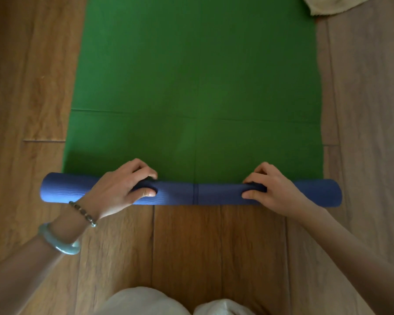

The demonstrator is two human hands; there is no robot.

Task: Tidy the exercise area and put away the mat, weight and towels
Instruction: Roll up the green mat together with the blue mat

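Observation:
A green exercise mat (196, 76) lies flat on the wooden floor and stretches away from me. Its near end is rolled into a tight tube with the blue underside (191, 193) showing, lying across the view. My left hand (121, 189) grips the roll left of centre, fingers over the top and thumb on the near side. My right hand (268, 192) grips it right of centre in the same way. A cream towel (327, 4) lies at the top right corner, touching the mat's far right edge. No weight is in view.
Wooden floor boards (21, 87) run along both sides of the mat and in front of me. My knees in light trousers (168, 303) are at the bottom edge. Two bracelets sit on my left wrist (71, 230).

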